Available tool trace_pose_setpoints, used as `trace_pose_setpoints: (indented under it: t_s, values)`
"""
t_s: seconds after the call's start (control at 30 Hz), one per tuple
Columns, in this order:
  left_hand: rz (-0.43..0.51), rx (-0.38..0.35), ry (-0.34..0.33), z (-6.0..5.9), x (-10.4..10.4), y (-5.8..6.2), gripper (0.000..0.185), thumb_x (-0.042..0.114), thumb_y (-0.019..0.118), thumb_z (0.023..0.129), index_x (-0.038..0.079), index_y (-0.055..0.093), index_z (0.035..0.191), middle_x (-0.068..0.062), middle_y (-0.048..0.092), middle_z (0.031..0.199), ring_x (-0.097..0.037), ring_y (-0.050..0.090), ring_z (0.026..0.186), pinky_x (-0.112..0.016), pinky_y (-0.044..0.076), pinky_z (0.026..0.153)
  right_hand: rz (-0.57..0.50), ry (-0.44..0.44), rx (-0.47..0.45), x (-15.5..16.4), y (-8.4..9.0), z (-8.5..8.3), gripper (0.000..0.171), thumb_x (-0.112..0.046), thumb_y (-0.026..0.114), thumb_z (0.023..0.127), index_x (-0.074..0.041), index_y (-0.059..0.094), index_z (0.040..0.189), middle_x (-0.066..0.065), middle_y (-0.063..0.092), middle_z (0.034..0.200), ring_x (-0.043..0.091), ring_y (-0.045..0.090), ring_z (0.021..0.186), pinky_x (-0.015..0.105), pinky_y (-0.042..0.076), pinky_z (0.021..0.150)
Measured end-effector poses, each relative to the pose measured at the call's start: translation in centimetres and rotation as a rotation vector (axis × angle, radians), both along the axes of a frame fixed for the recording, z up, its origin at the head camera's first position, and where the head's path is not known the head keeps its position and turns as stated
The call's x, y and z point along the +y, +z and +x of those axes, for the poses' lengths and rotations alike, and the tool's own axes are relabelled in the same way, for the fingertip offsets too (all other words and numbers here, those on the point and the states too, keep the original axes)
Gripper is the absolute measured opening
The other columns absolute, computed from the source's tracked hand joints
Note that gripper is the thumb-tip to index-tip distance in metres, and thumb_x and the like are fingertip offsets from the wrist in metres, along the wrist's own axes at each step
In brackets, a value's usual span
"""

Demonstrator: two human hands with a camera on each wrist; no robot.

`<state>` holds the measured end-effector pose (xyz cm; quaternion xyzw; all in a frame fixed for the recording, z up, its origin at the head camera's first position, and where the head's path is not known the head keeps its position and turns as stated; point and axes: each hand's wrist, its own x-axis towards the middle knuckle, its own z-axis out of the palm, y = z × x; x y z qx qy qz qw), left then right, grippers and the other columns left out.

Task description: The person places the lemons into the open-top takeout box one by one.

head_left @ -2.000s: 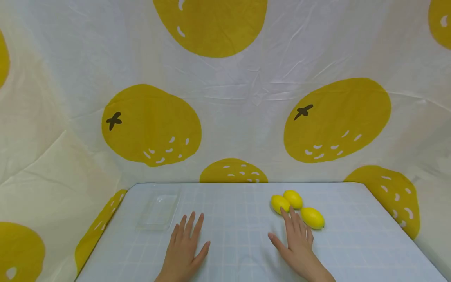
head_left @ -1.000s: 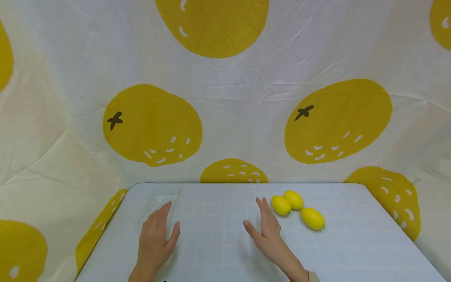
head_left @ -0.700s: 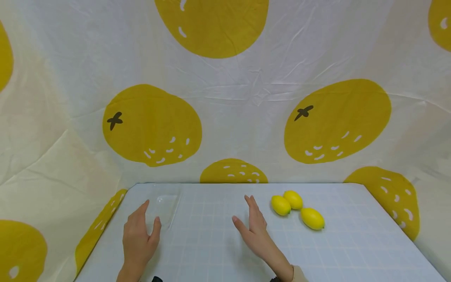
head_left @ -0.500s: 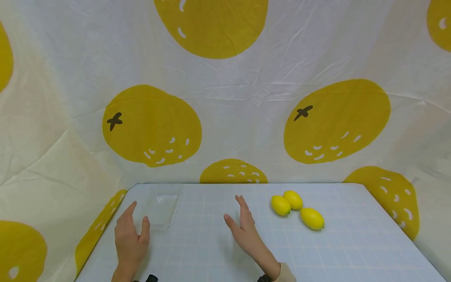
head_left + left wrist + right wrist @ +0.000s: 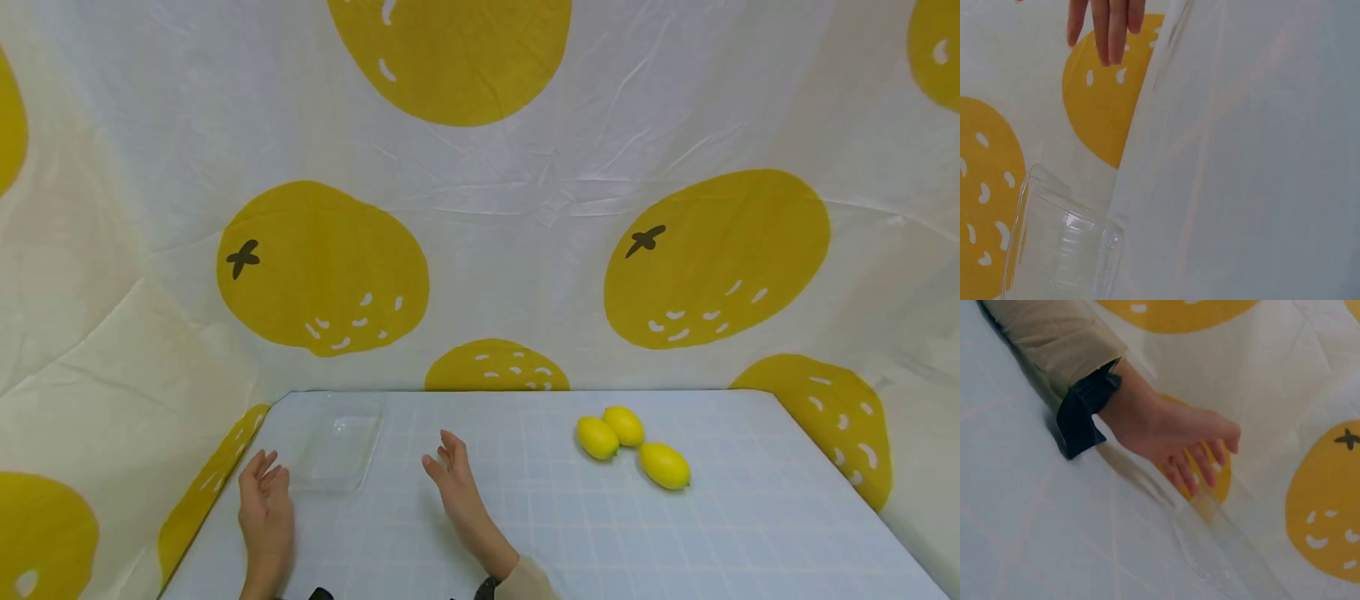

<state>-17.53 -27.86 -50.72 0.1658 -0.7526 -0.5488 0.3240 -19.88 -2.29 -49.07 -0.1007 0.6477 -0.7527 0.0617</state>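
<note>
Hands: left hand and right hand, both open and empty, flank clear rectangular plastic tray. Step: reaching for it. Next: grip opposite edges evenly.

Left hand cut off by top edge in left wrist view; clear tray cut off at bottom

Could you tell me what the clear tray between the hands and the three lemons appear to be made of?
The tray looks like thin clear plastic: the tablecloth shows through it, and its moulded ridges and rim catch glossy highlights. The three lemons have very even, bright yellow, smooth skins with a soft sheen, which suggests plastic or foam imitations, though real fruit cannot be ruled out.
</note>
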Motion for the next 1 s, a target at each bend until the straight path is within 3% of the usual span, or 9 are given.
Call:
trace_pose_setpoints:
  t_s: [0.1,0.3,0.43,0.6,0.67,0.83,1.0]
  values:
    - [0.134,-0.073,-0.05,-0.2,-0.1,0.0,0.053,0.025,0.041,0.105,0.006,0.029,0.153,-0.015,0.045,0.146,-0.01,0.044,0.119,-0.003,0.032,0.087,-0.103,0.055,-0.045,-1.6,-0.7,-0.2,0.069,-0.029,0.051,0.101,0.003,0.018,0.153,0.026,0.014,0.16,0.043,0.014,0.148,0.058,0.014,0.116]
    - [0.287,-0.158,-0.154,-0.5,-0.5,-0.1,0.059,0.032,0.037,0.106,0.003,0.022,0.156,-0.018,0.035,0.156,-0.017,0.039,0.134,-0.011,0.031,0.104,-0.143,0.132,-0.083,-4.6,-1.3,-0.2,0.08,-0.035,0.054,0.099,0.003,0.01,0.155,0.025,0.006,0.162,0.041,0.004,0.149,0.055,0.008,0.118]
    - [0.365,-0.147,-0.246,-0.6,-0.9,-0.4,0.064,0.036,0.034,0.107,0.002,0.015,0.157,-0.015,0.028,0.159,-0.014,0.036,0.138,-0.022,0.027,0.113,-0.151,0.137,-0.102,-6.1,-1.6,-0.1,0.084,-0.032,0.055,0.099,0.006,0.005,0.155,0.028,0.003,0.162,0.043,0.001,0.149,0.055,0.008,0.118]
    - [0.505,-0.077,-0.39,-0.5,-1.4,-0.9,0.062,0.037,0.032,0.108,0.002,0.015,0.156,0.004,0.04,0.149,-0.003,0.038,0.134,-0.029,0.015,0.119,-0.174,0.132,-0.135,-7.4,-2.5,-0.5,0.081,-0.026,0.054,0.1,0.009,0.004,0.154,0.03,0.003,0.161,0.044,0.001,0.148,0.055,0.007,0.118]
    - [0.543,-0.064,-0.437,-0.6,-1.4,-1.0,0.061,0.036,0.031,0.108,0.001,0.013,0.156,0.006,0.04,0.148,-0.006,0.035,0.138,-0.032,0.011,0.12,-0.158,0.127,-0.136,-7.5,-2.9,-0.6,0.079,-0.027,0.053,0.1,0.007,0.007,0.154,0.028,0.005,0.162,0.043,0.003,0.149,0.054,0.008,0.118]
    - [0.55,-0.121,-0.424,-1.1,-1.3,-0.8,0.067,0.04,0.033,0.108,0.002,0.007,0.157,-0.003,0.033,0.153,-0.015,0.027,0.145,-0.035,0.013,0.12,-0.144,0.136,-0.128,-7.5,-3.5,-0.8,0.072,-0.03,0.051,0.102,0.003,0.015,0.155,0.023,0.013,0.162,0.038,0.01,0.15,0.052,0.01,0.118]
    - [0.592,-0.072,-0.408,-1.6,-1.5,-1.0,0.057,0.033,0.035,0.108,0.0,0.022,0.152,-0.001,0.042,0.144,-0.018,0.034,0.14,-0.034,0.021,0.118,-0.195,0.173,-0.126,-8.0,-3.7,-1.2,0.069,-0.025,0.05,0.103,0.004,0.016,0.155,0.024,0.014,0.162,0.038,0.01,0.15,0.051,0.009,0.119]
